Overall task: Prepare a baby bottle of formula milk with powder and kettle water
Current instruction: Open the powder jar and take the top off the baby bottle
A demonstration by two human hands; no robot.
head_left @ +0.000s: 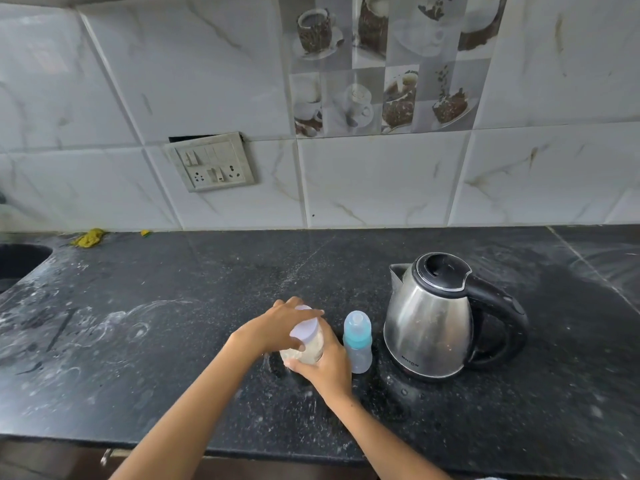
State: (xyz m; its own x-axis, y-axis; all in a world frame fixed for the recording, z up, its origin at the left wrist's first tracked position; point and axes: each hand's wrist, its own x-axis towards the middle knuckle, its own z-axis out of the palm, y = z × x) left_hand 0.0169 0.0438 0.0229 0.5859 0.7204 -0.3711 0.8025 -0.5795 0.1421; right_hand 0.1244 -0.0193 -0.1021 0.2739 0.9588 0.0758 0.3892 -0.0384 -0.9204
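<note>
A clear jar of pale formula powder (308,349) stands on the black counter (173,341), topped by a white lid (305,329). My left hand (277,323) grips that lid from above. My right hand (327,367) wraps around the jar's body from the near right side. Just right of the jar stands a small baby bottle (357,342) with a clear cap and a blue ring, upright and capped. A steel electric kettle (429,317) with a black lid and handle sits further right, spout pointing left, lid down.
A dark sink (17,265) is set into the counter at the far left. A yellow cloth scrap (89,237) lies by the tiled wall. A socket plate (213,162) is on the wall. White smears cover the counter's left part.
</note>
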